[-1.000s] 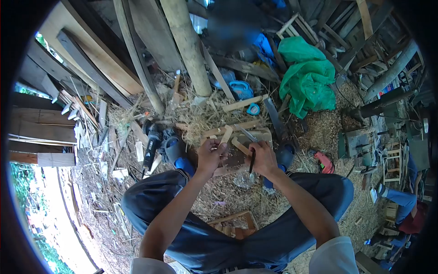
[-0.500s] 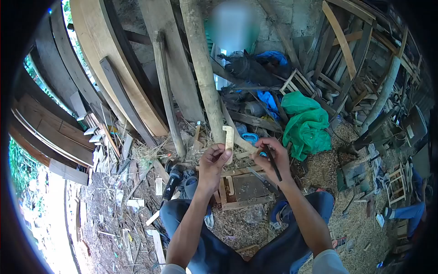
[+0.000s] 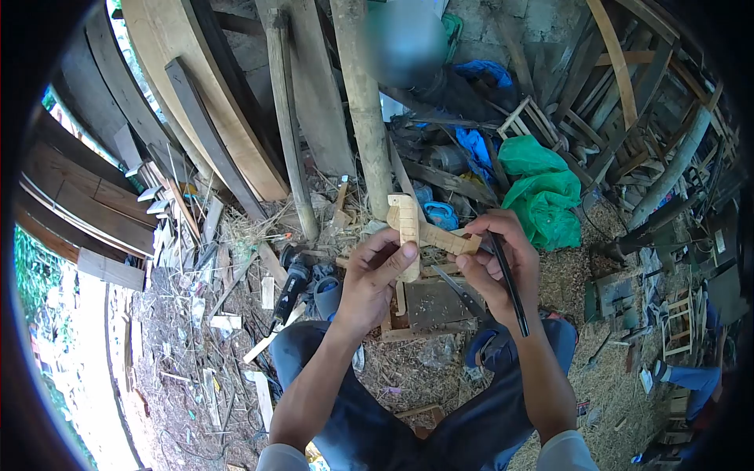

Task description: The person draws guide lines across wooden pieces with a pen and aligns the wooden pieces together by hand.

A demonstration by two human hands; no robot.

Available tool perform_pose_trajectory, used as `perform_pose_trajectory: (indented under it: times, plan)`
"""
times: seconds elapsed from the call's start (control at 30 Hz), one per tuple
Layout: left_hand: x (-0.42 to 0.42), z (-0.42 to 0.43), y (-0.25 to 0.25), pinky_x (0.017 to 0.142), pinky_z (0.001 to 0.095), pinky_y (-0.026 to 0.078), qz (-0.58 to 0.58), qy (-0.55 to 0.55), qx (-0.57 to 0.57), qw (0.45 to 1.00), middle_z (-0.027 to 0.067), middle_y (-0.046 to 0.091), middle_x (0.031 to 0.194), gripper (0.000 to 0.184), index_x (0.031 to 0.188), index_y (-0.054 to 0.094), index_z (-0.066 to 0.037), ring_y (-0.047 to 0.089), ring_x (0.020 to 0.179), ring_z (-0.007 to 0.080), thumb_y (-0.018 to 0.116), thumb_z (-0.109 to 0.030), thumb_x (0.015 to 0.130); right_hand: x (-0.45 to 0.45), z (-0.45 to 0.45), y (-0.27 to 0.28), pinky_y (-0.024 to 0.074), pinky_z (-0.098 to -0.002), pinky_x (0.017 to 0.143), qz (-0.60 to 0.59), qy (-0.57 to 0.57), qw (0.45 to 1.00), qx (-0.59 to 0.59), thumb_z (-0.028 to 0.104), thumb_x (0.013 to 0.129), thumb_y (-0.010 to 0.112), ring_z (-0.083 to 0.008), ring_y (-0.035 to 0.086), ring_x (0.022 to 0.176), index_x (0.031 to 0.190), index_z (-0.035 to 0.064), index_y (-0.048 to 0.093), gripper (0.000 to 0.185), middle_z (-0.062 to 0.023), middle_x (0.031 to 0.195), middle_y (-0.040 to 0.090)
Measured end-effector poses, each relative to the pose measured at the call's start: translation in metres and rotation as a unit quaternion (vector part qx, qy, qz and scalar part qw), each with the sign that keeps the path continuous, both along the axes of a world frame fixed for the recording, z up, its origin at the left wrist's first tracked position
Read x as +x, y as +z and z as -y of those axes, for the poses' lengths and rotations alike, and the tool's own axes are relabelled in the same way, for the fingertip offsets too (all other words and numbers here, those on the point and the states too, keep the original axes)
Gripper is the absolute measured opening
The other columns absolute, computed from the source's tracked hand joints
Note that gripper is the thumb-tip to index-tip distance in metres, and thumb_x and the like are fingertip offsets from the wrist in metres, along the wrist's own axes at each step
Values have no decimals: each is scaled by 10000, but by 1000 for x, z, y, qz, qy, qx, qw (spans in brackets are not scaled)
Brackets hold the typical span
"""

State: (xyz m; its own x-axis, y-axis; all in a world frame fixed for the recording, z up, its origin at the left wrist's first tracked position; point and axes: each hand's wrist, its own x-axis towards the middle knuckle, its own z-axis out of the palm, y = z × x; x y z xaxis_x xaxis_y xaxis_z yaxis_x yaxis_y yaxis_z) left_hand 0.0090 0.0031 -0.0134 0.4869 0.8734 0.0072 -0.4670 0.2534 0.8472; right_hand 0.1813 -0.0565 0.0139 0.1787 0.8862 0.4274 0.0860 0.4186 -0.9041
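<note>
My left hand (image 3: 371, 286) is closed on a narrow pale wooden piece (image 3: 409, 235) with a short hook at its top and marks along its length, held upright between thumb and fingers. My right hand (image 3: 506, 263) pinches the end of a curved wooden piece (image 3: 452, 241) that also carries cross marks. Its far part passes behind the upright piece; whether the two touch I cannot tell. A slim black marking stick, like a pencil (image 3: 509, 286), lies across the right fingers and palm, pointing down toward the wrist.
Below the hands lie a wooden frame (image 3: 440, 304) and a handsaw blade (image 3: 459, 292). A black power tool (image 3: 292, 284) rests on the littered ground at left. A round post (image 3: 365, 118), leaning boards (image 3: 212, 102) and a green plastic sheet (image 3: 542, 192) stand beyond. Another person's leg (image 3: 695, 378) shows at right.
Both hands have come closer to me with the wooden pieces. The right hand has turned, showing more of the curved piece's marked face. The view has tilted slightly downward.
</note>
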Motion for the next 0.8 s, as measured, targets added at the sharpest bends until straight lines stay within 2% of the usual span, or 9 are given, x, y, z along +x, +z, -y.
perform_pose_trajectory:
  times: [0.07,0.17,0.23,0.33,0.47,0.53,0.63,0.8]
  plan:
    - [1,2,1,692,240,466,-2,-3,-3,1000,49,609,889,208,1059,569,5,576,755,105,584,-126,898,-1,1,1,545,-305,848,-30,-14,999,5,-51,777,625,-154,527,994,1069,3,518,316,-82,1088,423]
    - [1,6,-1,733,230,442,-26,-15,-7,1000,15,605,916,190,1030,598,-13,548,837,66,632,-111,870,1,2,3,548,-311,847,-50,-11,999,16,-43,798,610,-150,520,997,1086,-2,502,310,-82,1092,414]
    - [5,9,-2,720,242,458,10,8,-20,1000,48,596,906,238,1109,540,-8,564,786,112,573,-125,904,1,2,1,550,-316,846,-47,-13,999,19,-49,798,603,-148,519,994,1087,-4,499,310,-82,1096,412]
    - [5,6,-3,747,246,436,47,-24,-27,998,52,582,918,276,1159,491,-24,541,815,127,562,-117,909,1,3,0,553,-326,847,-43,-32,999,10,-64,792,594,-145,521,988,1084,-10,495,313,-81,1097,410]
    - [9,4,0,744,253,411,64,-7,-39,997,56,558,926,277,1182,451,-35,512,823,131,525,-125,930,4,2,-1,559,-335,840,-48,-78,996,1,-93,775,583,-146,529,978,1074,-17,491,322,-75,1090,409]
    - [8,4,-2,709,252,395,89,-58,-58,993,39,510,917,267,1184,432,-44,472,790,116,473,-179,958,5,2,-1,560,-332,836,-46,-78,996,7,-98,771,585,-147,533,971,1071,-19,489,324,-75,1089,410]
    - [10,9,5,682,253,379,124,-63,-101,985,13,447,876,291,1172,447,-44,418,721,110,412,-262,983,5,4,1,562,-328,829,-35,-78,996,13,-104,765,586,-149,540,966,1065,-19,488,327,-75,1085,411]
    - [4,11,7,649,252,355,80,-76,-101,989,-9,405,835,349,1127,477,-53,383,692,103,349,-348,994,8,6,0,563,-323,823,-18,-87,996,11,-93,771,592,-156,547,985,1060,-13,491,316,-77,1084,414]
